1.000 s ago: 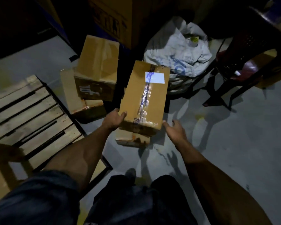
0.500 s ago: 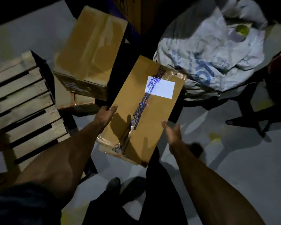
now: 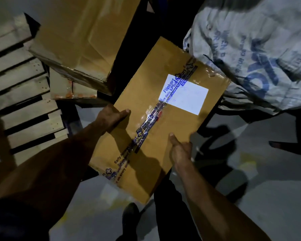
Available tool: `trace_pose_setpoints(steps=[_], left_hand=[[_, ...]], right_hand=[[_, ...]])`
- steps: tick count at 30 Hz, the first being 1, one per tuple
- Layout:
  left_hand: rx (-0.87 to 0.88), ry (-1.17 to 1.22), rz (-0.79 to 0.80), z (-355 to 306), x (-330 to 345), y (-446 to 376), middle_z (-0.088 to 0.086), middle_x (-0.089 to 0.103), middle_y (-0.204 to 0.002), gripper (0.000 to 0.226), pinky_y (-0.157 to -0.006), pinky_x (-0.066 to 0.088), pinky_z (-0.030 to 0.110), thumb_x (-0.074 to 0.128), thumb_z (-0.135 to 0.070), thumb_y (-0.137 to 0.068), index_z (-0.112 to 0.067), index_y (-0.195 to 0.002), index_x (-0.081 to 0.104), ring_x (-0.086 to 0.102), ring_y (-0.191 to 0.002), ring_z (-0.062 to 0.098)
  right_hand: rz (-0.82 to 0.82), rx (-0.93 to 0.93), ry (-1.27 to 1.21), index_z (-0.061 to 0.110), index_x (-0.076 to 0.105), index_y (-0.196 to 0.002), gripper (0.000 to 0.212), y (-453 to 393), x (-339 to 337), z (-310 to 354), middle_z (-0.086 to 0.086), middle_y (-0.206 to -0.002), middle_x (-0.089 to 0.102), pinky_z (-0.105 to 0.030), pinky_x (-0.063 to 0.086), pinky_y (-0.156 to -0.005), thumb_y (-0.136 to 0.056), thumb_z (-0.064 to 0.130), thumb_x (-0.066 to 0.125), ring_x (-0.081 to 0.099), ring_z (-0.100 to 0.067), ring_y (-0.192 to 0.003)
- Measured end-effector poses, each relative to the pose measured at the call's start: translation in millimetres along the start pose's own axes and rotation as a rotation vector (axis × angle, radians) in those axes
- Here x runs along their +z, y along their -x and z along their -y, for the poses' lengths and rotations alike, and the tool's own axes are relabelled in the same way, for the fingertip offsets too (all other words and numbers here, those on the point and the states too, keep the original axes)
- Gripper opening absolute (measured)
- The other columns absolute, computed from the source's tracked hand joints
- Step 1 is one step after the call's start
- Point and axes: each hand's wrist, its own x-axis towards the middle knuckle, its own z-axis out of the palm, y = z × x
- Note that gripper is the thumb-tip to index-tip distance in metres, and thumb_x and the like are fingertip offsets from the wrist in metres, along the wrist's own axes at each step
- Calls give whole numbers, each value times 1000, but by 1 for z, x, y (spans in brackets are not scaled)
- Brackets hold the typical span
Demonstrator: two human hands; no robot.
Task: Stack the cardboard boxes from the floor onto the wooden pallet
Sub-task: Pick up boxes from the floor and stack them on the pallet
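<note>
A long taped cardboard box (image 3: 163, 94) with a white label and blue printed tape is held off the floor, tilted, in the middle of the view. My left hand (image 3: 109, 119) grips its left edge with the thumb on top. My right hand (image 3: 180, 150) grips its right edge near the front. The wooden pallet (image 3: 19, 94) lies on the floor at the left, its slats bare. A larger cardboard box (image 3: 82, 37) sits behind, on top of a flatter box (image 3: 66, 87) next to the pallet.
A big white woven sack (image 3: 257, 49) with blue print lies at the back right, close to the held box. Grey concrete floor (image 3: 250, 171) spreads to the right. My feet and dark trousers (image 3: 165, 220) are below the box.
The taped box has come up off the box beneath it and closer to me, now tilted. Both hands have closed onto its sides. The view has moved in toward the boxes.
</note>
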Motion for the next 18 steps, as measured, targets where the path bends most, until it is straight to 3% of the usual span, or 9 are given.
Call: trace_pose_setpoints(steps=[2,4,5,6,8,10,12,15,18], left_hand=[[-39,-23,20,-1,0,-13,13,67,-94,69,-77,55,38,72,-69,-77,-3,-98,66,63,-85,27],[-55,-28,11,-2,0,-20,9,50,-62,59,-58,39,29,73,-61,-80,-11,-61,48,48,-57,21],[-47,-29,13,-6,0,-19,6,42,-56,60,-54,32,28,74,-58,-81,-15,-56,39,40,-50,20],[-46,-31,17,-9,0,-17,4,37,-54,61,-52,28,27,74,-56,-82,-17,-55,35,35,-48,18],[-50,-29,-4,-7,0,-18,3,37,-57,60,-51,27,27,75,-54,-82,-16,-58,35,35,-52,16],[-44,18,-22,0,2,-20,8,50,-66,60,-57,37,29,78,-59,-74,-8,-66,48,48,-62,20],[-9,55,-3,3,-1,-11,17,69,-89,82,-71,52,40,80,-73,-61,3,-87,65,65,-83,30],[39,108,-26,18,-5,0,16,72,-108,107,-90,57,54,75,-88,-46,-5,-113,70,69,-98,33],[49,129,-47,30,-11,27,15,73,-106,89,-93,56,55,76,-79,-59,-8,-112,71,69,-95,33]], right_hand=[[-20,72,-114,0,52,-130,73,-11,-1,-7,-12,-119,65,-31,47,-82,-80,43,82,64,-28,-103],[-16,167,-172,1,51,-135,66,-25,-1,-10,-11,-124,63,-29,47,-79,-85,35,78,63,-27,-108],[20,135,-56,3,52,-136,62,-25,-2,-8,-9,-127,63,-32,50,-84,-85,27,77,62,-24,-112],[17,157,-81,4,53,-135,61,-26,-3,-7,-6,-126,63,-35,51,-92,-83,24,78,61,-22,-114],[-9,97,-144,5,58,-130,67,-24,1,-12,-5,-115,65,-39,51,-99,-78,38,84,61,-22,-107],[-11,-13,-52,8,64,-123,73,-19,5,-20,-2,-109,67,-44,52,-99,-70,53,87,64,-23,-103],[30,-40,-23,10,71,-116,79,-9,4,-19,-1,-106,73,-43,53,-99,-62,66,85,69,-22,-100],[44,-165,-21,5,73,-109,49,-2,-5,-24,-6,-103,73,-37,53,-96,-80,44,81,69,-23,-99],[79,-333,25,15,76,-94,39,17,-15,-36,-3,-98,77,-41,53,-95,-79,51,80,71,-22,-100]])
